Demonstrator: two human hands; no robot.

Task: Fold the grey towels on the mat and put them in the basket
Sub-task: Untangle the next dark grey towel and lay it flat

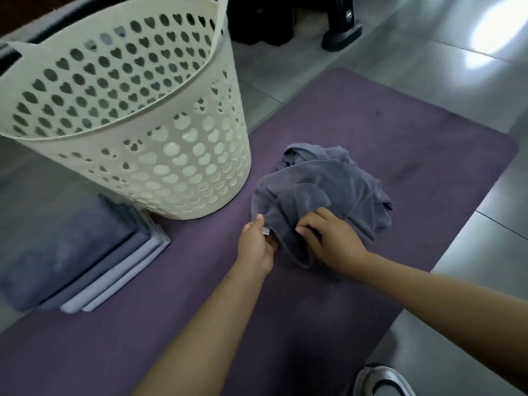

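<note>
Both hands [294,241] pinch towel [323,190] edge (mat-centre).

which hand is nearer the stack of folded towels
Left. The left hand pinches the crumpled towel's near edge, on the side toward the folded stack; the right hand grips it farther from the stack.

Grey tiled floor [357,70]; shoe [380,380]; black stand foot [341,32].

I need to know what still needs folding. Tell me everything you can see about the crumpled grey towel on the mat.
The crumpled grey towel is a soft, plush-looking cloth, bunched in an unfolded heap on the purple mat, right of the basket. A small white tag shows at its near edge. The left hand pinches that edge; the right hand grips the cloth beside it.
</note>
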